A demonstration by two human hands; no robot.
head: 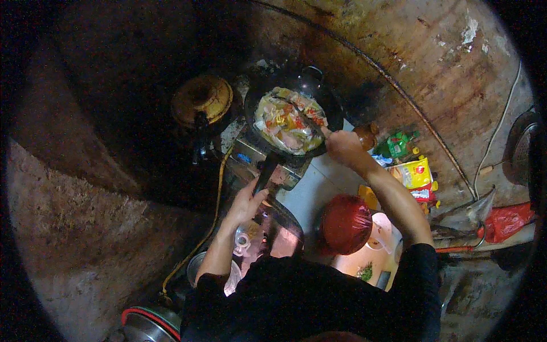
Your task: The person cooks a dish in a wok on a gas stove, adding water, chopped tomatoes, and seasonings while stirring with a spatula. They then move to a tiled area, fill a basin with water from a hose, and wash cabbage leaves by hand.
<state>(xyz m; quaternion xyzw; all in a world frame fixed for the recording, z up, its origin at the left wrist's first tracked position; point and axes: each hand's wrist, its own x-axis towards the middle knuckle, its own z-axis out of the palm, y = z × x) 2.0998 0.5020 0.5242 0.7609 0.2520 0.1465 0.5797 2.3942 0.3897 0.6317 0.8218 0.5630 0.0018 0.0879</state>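
A dark wok [334,109] sits on a gas stove [248,154] in front of me. Pale sliced food with red and yellow bits [284,124] fills its middle in some liquid. My left hand [247,203] is wrapped around the end of the wok's black handle [267,169]. At the wok's right edge, my right hand [344,145] grips a dark cooking utensil [304,114], which reaches into the food. The utensil's far end is partly hidden, so its exact kind is unclear.
A lidded pan [203,100] stands left of the wok. A yellow hose [218,201] runs down from the stove. To the right are a green bottle [395,146], a yellow packet [414,173] and a red plastic bag [346,224]. Chopped greens [365,272] lie near my right elbow.
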